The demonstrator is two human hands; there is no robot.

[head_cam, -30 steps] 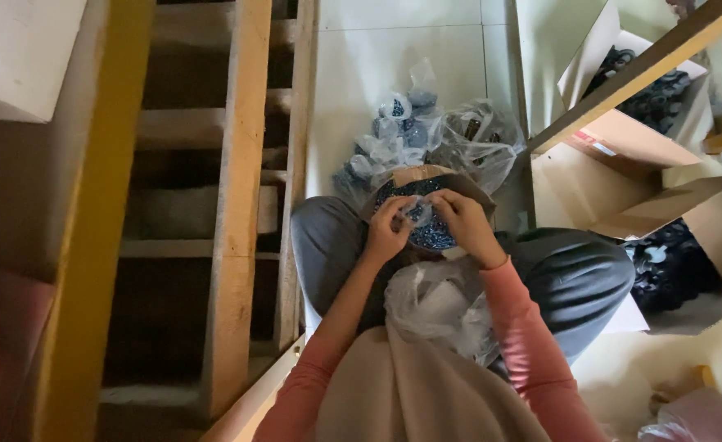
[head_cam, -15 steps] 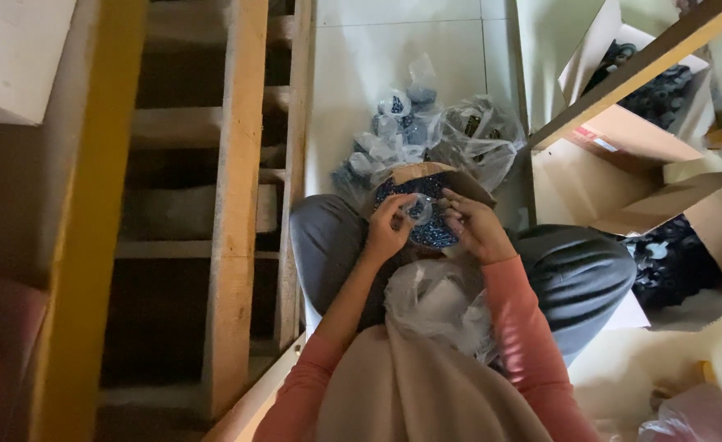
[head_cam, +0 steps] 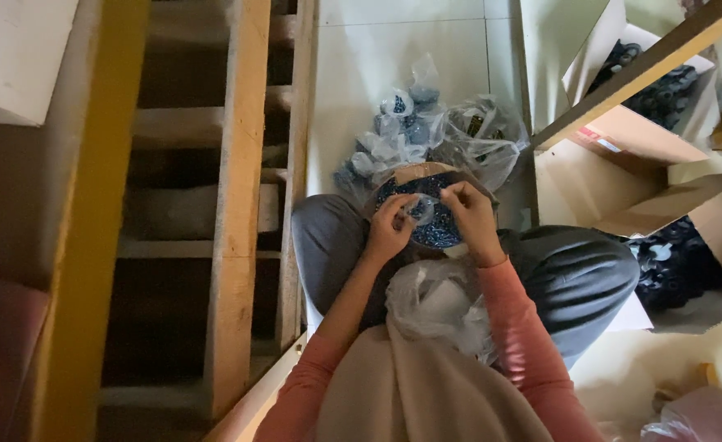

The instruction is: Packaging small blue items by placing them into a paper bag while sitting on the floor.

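I sit cross-legged on the floor in grey trousers. My left hand [head_cam: 390, 231] and my right hand [head_cam: 469, 219] meet over a round brown bowl [head_cam: 426, 173] of small blue pieces in my lap. Both pinch a small clear plastic bag [head_cam: 421, 211] between the fingertips. A crumpled clear plastic bag [head_cam: 439, 303] lies on my lap close to my body, under my forearms.
Several filled small clear bags [head_cam: 398, 131] are piled on the white tiled floor beyond the bowl. Open cardboard boxes [head_cam: 652, 176] with dark pieces stand to the right. A wooden ladder-like frame [head_cam: 234, 205] and yellow beam [head_cam: 99, 221] run along the left.
My hands have stayed over the bowl, the fingers shifting slightly on the small bag. The view has barely moved.
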